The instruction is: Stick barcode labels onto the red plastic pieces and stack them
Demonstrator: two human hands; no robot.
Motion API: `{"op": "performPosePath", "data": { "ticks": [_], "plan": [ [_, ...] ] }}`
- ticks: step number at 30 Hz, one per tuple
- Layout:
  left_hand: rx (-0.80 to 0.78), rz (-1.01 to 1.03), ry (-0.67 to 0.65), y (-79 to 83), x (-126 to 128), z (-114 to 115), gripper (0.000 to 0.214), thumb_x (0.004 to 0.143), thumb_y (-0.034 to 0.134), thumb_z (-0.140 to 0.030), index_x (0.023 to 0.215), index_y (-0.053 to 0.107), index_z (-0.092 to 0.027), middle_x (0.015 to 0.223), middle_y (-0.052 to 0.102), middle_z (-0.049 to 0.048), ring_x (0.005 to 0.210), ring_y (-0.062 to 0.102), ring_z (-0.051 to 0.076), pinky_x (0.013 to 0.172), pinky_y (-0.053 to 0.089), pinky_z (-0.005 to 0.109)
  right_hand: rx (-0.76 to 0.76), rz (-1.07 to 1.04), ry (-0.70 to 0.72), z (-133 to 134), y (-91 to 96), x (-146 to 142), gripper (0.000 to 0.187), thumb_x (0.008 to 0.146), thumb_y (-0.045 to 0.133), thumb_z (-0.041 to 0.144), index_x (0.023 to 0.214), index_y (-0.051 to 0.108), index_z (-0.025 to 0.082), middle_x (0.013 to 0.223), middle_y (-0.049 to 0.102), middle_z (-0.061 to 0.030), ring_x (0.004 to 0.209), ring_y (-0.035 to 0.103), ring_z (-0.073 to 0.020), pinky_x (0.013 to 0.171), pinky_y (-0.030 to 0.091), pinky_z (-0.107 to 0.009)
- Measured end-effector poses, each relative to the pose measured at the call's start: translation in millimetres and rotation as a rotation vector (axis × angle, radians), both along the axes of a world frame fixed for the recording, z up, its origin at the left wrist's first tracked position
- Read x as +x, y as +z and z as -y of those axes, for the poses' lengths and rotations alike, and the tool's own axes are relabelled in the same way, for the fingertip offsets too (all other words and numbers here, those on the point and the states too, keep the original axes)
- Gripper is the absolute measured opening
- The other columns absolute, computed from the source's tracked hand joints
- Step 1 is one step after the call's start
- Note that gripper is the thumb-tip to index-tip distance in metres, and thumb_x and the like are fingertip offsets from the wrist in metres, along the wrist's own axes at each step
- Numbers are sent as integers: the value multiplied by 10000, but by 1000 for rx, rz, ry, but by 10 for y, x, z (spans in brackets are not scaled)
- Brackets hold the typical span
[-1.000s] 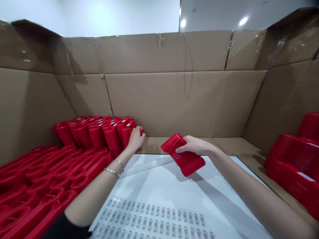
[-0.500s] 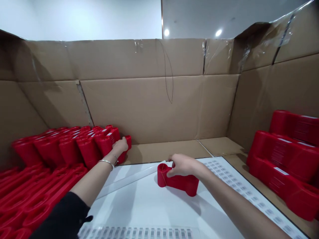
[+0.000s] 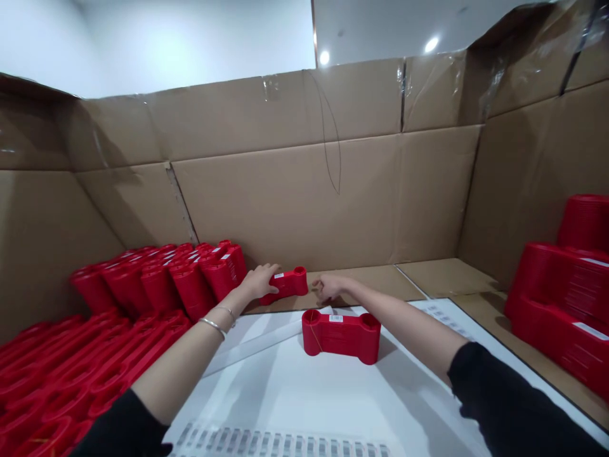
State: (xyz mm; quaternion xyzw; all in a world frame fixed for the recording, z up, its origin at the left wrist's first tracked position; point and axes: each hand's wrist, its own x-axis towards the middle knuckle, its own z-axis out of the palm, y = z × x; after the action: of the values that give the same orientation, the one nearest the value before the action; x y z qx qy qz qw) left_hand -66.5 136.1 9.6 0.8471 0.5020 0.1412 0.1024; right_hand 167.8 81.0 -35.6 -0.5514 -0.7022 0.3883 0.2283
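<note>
My left hand [image 3: 261, 281] grips the left part of a red dumbbell-shaped plastic piece [image 3: 290, 284] with a small white label, near the back edge of the white board. Just right of that piece is my right hand [image 3: 329, 287], fingers curled and apart from it; anything pinched in them is too small or hidden to make out. Closer to me, a second red dumbbell-shaped piece [image 3: 341, 336] stands on the board. A thin rubber band loops around its left end, and a white label lies on its top.
Rows of red pieces [image 3: 185, 285] stand at the left, with more lying in front [image 3: 90, 368]. Stacked red pieces [image 3: 556, 292] are at the right. Cardboard walls [image 3: 285, 203] surround a white board [image 3: 285, 393] bearing printed labels and a clear strip [image 3: 257, 346].
My left hand has brought one red piece rightward from the end of the row. My right hand has left the banded piece and moved farther back. The view has tilted.
</note>
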Motion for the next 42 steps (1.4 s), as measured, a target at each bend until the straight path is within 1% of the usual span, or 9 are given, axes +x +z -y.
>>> {"op": "performPosePath", "data": {
  "ticks": [2, 4, 8, 11, 14, 20, 26, 33, 42],
  "plan": [
    [6, 113, 56, -100, -70, -2, 840, 554, 720, -187, 1324, 385, -191, 1248, 484, 158, 1122, 473, 339, 929, 370, 402, -19, -8, 68, -136, -29, -9, 154, 845, 561, 174, 986, 567, 114, 692, 555, 20, 513, 499, -56, 495, 452, -192],
    [-29, 240, 86, -221, -160, 1, 946, 587, 716, -199, 1394, 225, -141, 1198, 500, 181, 1058, 523, 310, 895, 411, 392, 0, -29, 111, -232, -42, -10, 225, 808, 601, 156, 1029, 565, 125, 712, 571, 15, 529, 514, -63, 519, 467, -208],
    [-117, 496, 62, -467, -307, 3, 1010, 652, 696, -212, 1408, 30, -146, 1148, 534, 148, 997, 565, 233, 847, 467, 349, 134, -123, 142, -302, -131, -86, 521, 655, 720, 109, 1138, 529, 154, 963, 615, -48, 782, 592, -139, 705, 498, -298],
    [-137, 608, 15, -616, -363, -30, 991, 554, 741, -139, 1364, 170, -142, 1200, 499, 145, 1097, 510, 255, 944, 411, 378, 207, -184, 147, -298, -263, -182, 567, 613, 734, 110, 1139, 529, 154, 1079, 602, -77, 934, 580, -188, 818, 470, -346],
    [-131, 673, -36, -719, -403, -94, 859, 459, 753, -76, 1229, 378, -132, 1233, 472, 128, 1193, 424, 282, 1048, 295, 376, 236, -216, 124, -305, -381, -232, 511, 625, 715, 125, 1104, 537, 134, 1053, 618, -87, 927, 586, -200, 829, 464, -361],
    [-232, 784, -87, -818, -469, -240, 784, 479, 779, -127, 1187, 442, -133, 1156, 549, 117, 1147, 481, 284, 1042, 310, 413, 246, -291, 106, -284, -439, -217, 486, 681, 671, 165, 1143, 523, 144, 1138, 599, -98, 991, 578, -202, 892, 449, -354],
    [-391, 855, -117, -742, -426, -181, 662, 535, 764, -126, 1137, 489, -131, 1154, 579, 126, 1111, 529, 264, 1004, 376, 409, 249, -353, 98, -201, -424, -207, 424, 753, 618, 219, 1161, 527, 146, 1167, 586, -111, 1016, 576, -201, 933, 428, -377],
    [-601, 922, -75, -576, -372, -36, 500, 598, 739, -88, 1054, 539, -125, 1035, 654, 115, 953, 625, 223, 937, 443, 394, 241, -394, 61, -173, -492, -216, 512, 676, 684, 195, 1162, 529, 146, 1150, 594, -109, 1020, 571, -220, 929, 426, -389],
    [-694, 1143, 65, -696, -351, -54, 361, 614, 734, -51, 948, 613, -115, 935, 684, 97, 866, 648, 185, 929, 459, 335, 154, -473, 34, -139, -430, -191, 351, 751, 634, 280, 1065, 566, 138, 1044, 638, -113, 876, 608, -192, 794, 483, -340]
  ]
}}
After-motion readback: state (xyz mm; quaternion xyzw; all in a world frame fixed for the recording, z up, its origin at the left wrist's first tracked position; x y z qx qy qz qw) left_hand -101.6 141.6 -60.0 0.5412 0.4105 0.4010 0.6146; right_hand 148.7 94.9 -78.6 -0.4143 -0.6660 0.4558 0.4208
